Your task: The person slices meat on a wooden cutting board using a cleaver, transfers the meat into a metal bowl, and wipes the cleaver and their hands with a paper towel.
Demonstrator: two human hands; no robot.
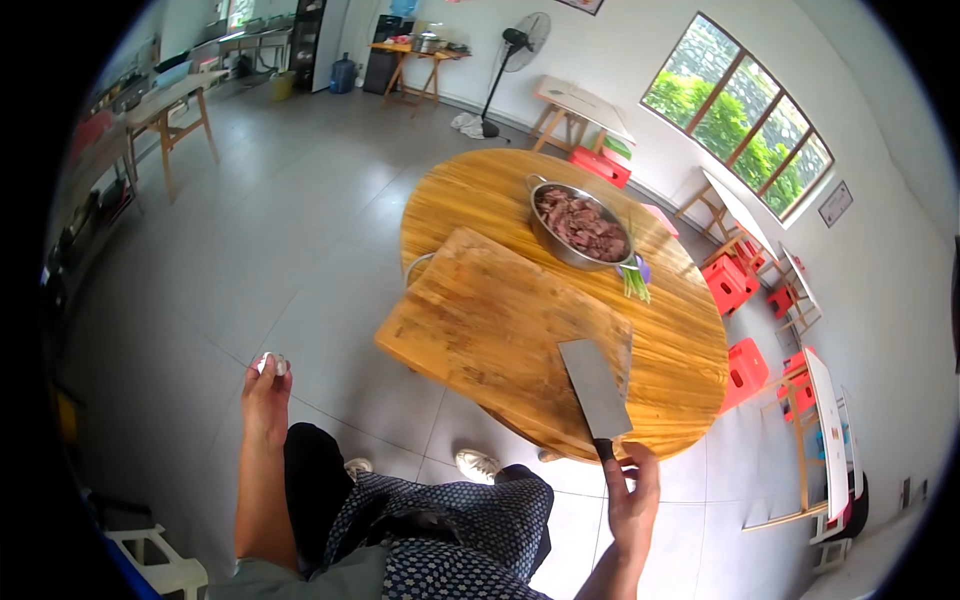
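A wide-bladed cleaver [597, 388] lies over the right end of a thick wooden cutting board [490, 310], its dark handle toward me. My right hand [633, 500] is closed at the handle's end, thumb and fingers around it. Off to the left, away from the table, my left hand [266, 405] pinches a small white crumpled thing [271, 364], perhaps tissue; its kind is unclear. Behind the board stands a two-handled metal basin [537, 222] full of cut raw meat [582, 225]. Green stalks [636, 284] with something purple lie beside the basin.
The board rests on a round wooden table [680, 350] and overhangs its near left edge. Red plastic stools [744, 372] and white-topped tables [828, 425] line the right wall. A standing fan [517, 42] is at the back; a white stool [160, 562] stands at lower left.
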